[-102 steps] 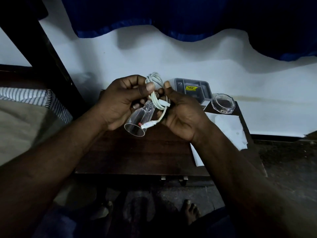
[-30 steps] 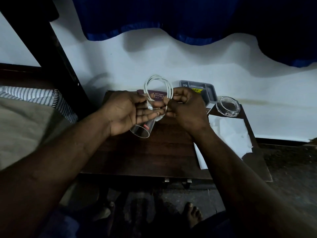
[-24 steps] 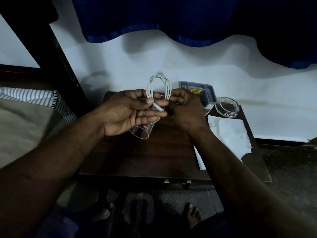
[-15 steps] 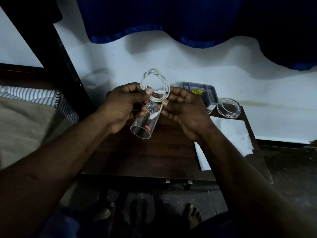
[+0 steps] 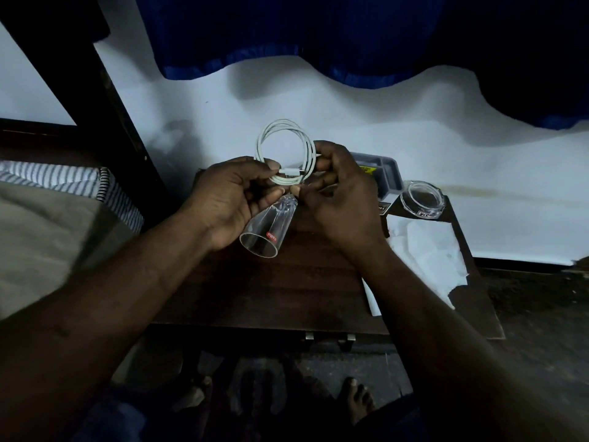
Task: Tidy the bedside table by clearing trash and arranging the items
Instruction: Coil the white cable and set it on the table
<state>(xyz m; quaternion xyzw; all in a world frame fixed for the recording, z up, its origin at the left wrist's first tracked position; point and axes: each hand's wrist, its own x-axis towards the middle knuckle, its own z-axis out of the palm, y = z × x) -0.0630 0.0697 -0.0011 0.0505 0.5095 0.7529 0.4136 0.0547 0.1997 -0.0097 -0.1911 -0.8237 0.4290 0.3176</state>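
They look to be coiling the white cable, held above the desk. The left hand pinches the loop and grips a clear glass too, while the right hand pinches the opposite side. Next, probably, secure the loose end and lay it down.

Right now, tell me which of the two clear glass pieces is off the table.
The drinking glass with the red label, held tilted in the left hand; the squat dish rests on the table.

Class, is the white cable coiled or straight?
Coiled: the white cable forms a ring, pinched by left hand and right hand.
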